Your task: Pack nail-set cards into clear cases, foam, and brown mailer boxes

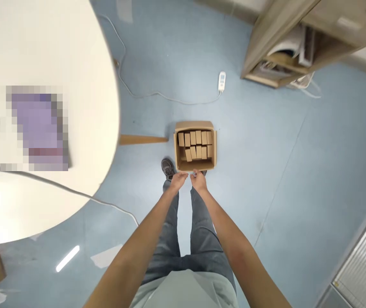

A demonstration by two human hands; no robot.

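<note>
An open cardboard box stands on the floor just ahead of my feet. Inside it, several small brown cardboard boxes are set upright in two rows, with a gap at the left and along the near side. My left hand is by the near edge of the big box, its fingers drawn together and pointing right. Close beside it, my right hand has its fingers bent in a pinch. Whatever lies between the fingertips of either hand is too small to make out.
A round white table fills the left side, its wooden leg reaching toward the box. A white power strip and its cable lie on the floor beyond. A wooden cabinet stands upper right. My shoe is beside the box.
</note>
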